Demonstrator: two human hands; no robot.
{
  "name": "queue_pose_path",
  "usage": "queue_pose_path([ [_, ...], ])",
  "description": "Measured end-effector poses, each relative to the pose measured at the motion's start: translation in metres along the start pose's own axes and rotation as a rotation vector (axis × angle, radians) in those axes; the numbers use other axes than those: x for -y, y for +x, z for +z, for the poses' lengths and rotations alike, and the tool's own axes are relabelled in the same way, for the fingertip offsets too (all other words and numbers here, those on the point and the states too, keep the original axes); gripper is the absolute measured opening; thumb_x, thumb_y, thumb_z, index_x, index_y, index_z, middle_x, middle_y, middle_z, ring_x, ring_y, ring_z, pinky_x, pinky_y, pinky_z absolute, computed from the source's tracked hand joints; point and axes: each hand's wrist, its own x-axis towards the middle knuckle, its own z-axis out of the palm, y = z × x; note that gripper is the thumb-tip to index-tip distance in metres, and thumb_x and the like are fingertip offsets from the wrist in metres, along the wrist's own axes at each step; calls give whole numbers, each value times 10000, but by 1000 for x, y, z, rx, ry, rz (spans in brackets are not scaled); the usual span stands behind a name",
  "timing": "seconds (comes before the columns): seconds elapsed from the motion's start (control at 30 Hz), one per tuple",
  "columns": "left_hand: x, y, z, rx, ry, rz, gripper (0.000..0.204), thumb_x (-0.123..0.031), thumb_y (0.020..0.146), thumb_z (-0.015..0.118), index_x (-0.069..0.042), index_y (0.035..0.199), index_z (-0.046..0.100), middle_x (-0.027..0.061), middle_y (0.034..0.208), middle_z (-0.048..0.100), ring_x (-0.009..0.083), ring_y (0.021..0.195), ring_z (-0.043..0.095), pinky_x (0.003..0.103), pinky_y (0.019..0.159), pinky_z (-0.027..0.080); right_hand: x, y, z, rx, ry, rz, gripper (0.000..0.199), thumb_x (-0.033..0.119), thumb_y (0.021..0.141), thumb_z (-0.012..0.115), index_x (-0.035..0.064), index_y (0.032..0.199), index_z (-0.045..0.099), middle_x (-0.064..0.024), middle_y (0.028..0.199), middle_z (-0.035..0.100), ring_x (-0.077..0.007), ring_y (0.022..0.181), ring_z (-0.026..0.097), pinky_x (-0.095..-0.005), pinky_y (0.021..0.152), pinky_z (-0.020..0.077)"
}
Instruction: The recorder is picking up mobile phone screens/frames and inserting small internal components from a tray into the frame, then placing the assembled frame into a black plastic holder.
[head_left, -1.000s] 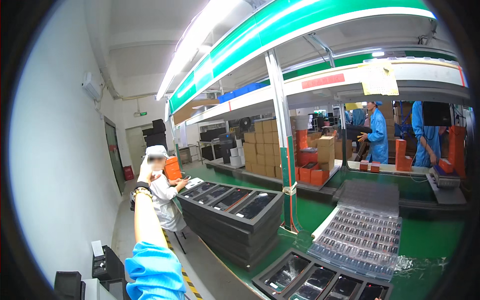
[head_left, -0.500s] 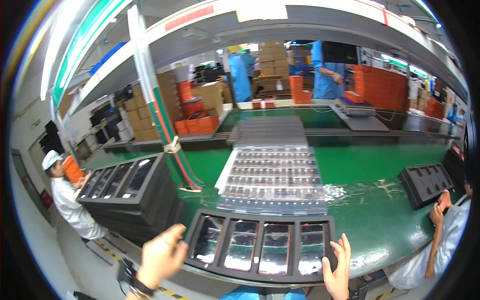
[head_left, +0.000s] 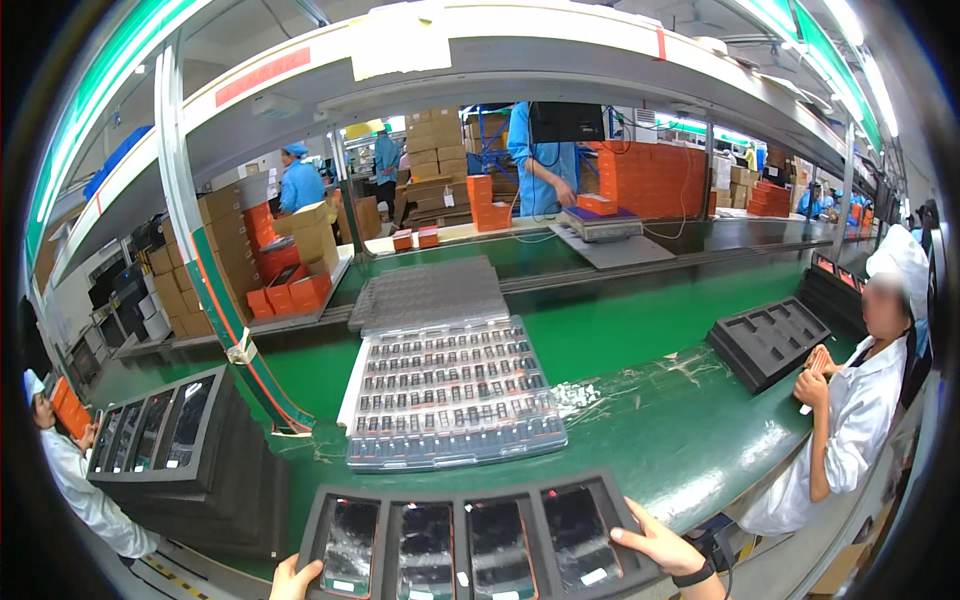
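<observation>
Now both hands have dropped onto the black tray, grip spread.

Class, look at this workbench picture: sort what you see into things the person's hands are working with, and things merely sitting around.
In hand:
left hand at the near edge of the black foam tray
right hand on its right corner
four phones in its slots

Lying about:
clear blister tray of small parts
empty black foam tray
stacked foam trays
orange boxes

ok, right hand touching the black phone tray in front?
Touching. The head view shows the right hand with its fingers lying on the right corner of the black foam tray, no gap visible.
</observation>
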Motion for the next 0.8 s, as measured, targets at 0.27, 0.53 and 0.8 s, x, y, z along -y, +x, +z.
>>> queue_pose_path([
  [0.27,-100,-11,64,482,-334,228,673,-115,914,688,6,1505,391,130,1459,493,202,1262,531,331,1089,402,-31,-113,-40,-391,504,-2,563,116,926,630,20,1436,412,-172,1398,526,-270,1254,534,-368,1048,415],
  [0.53,-166,90,274,1097,-411,420,815,-231,1007,605,-139,1618,74,156,1616,258,283,1394,429,440,1136,404,-51,-187,-53,-992,472,-245,431,157,983,566,-36,1362,501,-172,1221,616,-264,1086,631,-379,937,518],
  [0.8,-174,67,245,519,547,1306,801,-299,975,634,-102,1599,173,146,1642,238,335,1509,245,621,1196,180,-71,-114,-39,-1065,555,-289,915,341,954,670,7,1596,110,-191,1616,256,-382,1431,341,-596,1197,235],
])
